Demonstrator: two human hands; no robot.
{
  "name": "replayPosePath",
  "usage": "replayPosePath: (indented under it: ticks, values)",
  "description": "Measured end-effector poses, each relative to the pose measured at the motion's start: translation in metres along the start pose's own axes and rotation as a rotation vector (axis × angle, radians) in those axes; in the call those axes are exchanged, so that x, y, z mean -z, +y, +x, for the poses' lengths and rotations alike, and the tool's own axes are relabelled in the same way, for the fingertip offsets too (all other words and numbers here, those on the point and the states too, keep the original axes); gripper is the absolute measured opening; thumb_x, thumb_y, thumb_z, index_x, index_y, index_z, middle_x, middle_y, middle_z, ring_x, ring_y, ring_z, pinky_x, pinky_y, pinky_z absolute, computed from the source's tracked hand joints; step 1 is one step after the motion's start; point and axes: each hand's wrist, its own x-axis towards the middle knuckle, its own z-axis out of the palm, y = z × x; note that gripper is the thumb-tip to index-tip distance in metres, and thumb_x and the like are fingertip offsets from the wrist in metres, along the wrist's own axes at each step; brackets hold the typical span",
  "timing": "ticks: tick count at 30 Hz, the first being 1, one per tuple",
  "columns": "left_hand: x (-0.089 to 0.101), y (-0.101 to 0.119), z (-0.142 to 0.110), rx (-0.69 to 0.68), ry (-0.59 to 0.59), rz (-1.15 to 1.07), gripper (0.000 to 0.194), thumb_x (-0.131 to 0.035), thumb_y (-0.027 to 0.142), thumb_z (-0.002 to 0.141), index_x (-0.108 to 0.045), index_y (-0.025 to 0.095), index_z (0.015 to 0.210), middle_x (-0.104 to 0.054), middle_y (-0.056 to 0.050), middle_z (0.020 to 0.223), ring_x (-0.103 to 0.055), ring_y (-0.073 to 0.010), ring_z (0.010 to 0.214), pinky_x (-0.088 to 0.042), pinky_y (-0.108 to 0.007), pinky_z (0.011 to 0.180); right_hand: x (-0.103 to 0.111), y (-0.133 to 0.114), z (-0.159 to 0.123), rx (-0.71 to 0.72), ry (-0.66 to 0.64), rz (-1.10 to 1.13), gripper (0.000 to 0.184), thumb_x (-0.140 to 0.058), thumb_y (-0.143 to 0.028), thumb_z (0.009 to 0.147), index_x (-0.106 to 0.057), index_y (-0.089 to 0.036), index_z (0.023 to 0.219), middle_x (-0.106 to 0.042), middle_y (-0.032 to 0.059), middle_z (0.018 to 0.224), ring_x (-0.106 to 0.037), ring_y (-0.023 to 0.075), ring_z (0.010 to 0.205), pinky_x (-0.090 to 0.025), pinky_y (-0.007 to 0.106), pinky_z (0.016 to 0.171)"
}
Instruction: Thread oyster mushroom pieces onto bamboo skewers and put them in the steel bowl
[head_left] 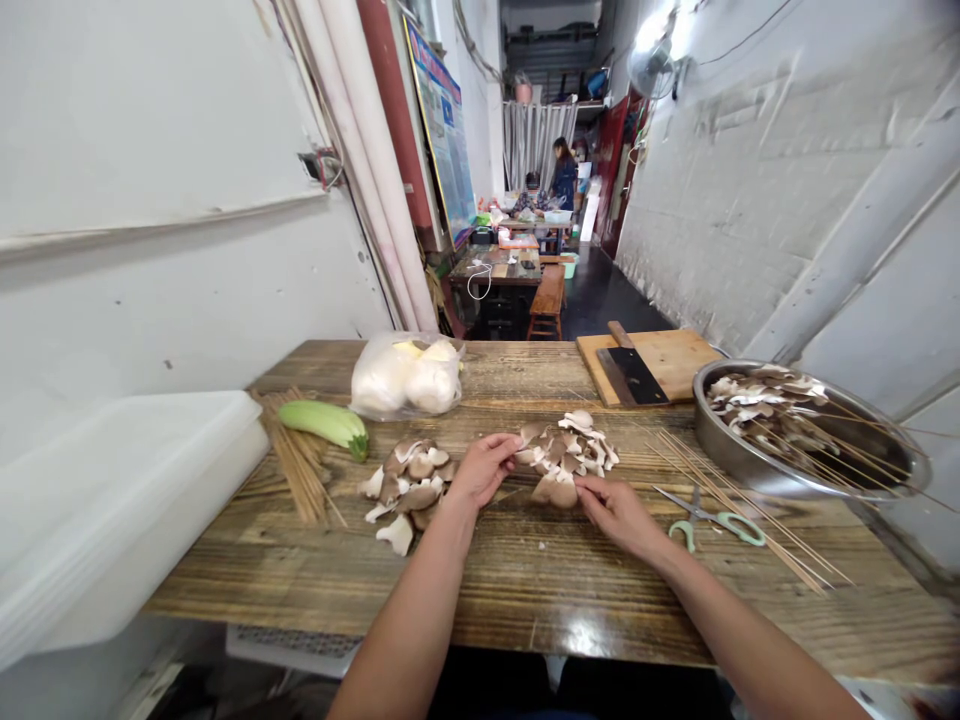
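Left grip (pixel 486 468) and right grip (pixel 616 512) both pinched on oyster mushrooms (pixel 556 488), bunched between them above desk (pixel 570 600). Loose mushroom pile (pixel 414 480) just left of left grip. Pinch lightly, support both sides; thin caps likely tear.

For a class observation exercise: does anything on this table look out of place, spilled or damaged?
Nothing looks spilled or damaged. Mildly odd: the scissors lie with blades spread, not closed, near the right hand; skewers jut untidily past the rim of the metal basin.
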Motion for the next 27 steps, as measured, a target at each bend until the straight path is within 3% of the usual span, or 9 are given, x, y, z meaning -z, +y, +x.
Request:
replayPosePath:
  ticks: [12,18,27]
  values:
    - [-0.0046,0.0007,-0.0035,0.114,-0.040,-0.066,0.021,-0.078,0.022,0.056,-0.062,0.011,0.066,-0.058,0.001,0.059,-0.049,-0.0053,0.052,-0.036,-0.018,0.051,-0.0006,-0.0006,0.0001,0.024,-0.008,-0.018,0.032,-0.036,-0.032,0.088,-0.058,-0.016,0.070,-0.044,-0.0016,0.056,-0.039,0.0115,0.054,-0.030,0.021,0.052]
    - [-0.0032,0.0005,-0.0025,0.182,-0.061,-0.147,0.020,-0.075,0.021,0.061,-0.062,0.013,0.075,-0.060,-0.001,0.066,-0.054,-0.0073,0.059,-0.040,-0.019,0.053,-0.0015,-0.0009,0.0002,0.020,0.006,0.013,0.030,-0.037,-0.032,0.088,-0.058,-0.017,0.073,-0.045,-0.0013,0.057,-0.039,0.0116,0.054,-0.031,0.021,0.050]
    - [-0.0019,-0.0012,-0.0025,0.195,-0.069,-0.113,0.018,-0.072,0.019,0.063,-0.060,0.014,0.074,-0.060,0.000,0.066,-0.055,-0.0083,0.059,-0.043,-0.020,0.054,-0.0009,-0.0024,-0.0004,0.017,0.001,0.015,0.029,-0.038,-0.030,0.087,-0.057,-0.017,0.070,-0.044,-0.0019,0.055,-0.039,0.0117,0.052,-0.031,0.021,0.050]
